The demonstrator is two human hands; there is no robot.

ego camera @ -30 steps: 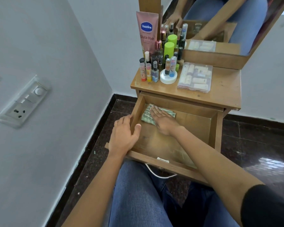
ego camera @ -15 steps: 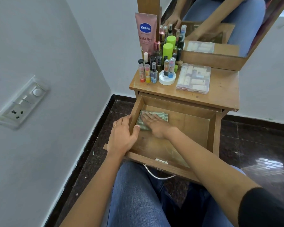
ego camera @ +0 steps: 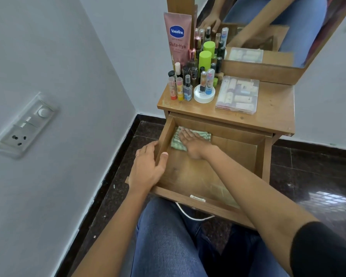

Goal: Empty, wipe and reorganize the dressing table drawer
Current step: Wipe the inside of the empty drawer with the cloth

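The wooden drawer (ego camera: 238, 154) of the dressing table is pulled out over my lap, its floor bare apart from a folded green-and-white cloth (ego camera: 176, 143) in the far left corner. My right hand (ego camera: 194, 142) lies flat on that cloth, fingers spread, pressing it against the drawer floor. My left hand (ego camera: 148, 168) grips the drawer's left side wall, thumb inside and fingers outside. On the table top (ego camera: 274, 108) stand several small cosmetic bottles (ego camera: 188, 84), a pink Vaseline tube (ego camera: 178, 37) and a clear plastic box (ego camera: 238, 94) of small items.
A mirror (ego camera: 268, 27) leans at the back of the table. The grey wall with a switch plate (ego camera: 26, 124) is close on the left. Dark polished floor (ego camera: 316, 176) surrounds the table. A metal handle (ego camera: 194, 216) hangs under the drawer front above my jeans.
My right hand has slid the cloth leftward along the back of the drawer into the far left corner. My left hand has kept its grip on the side wall.
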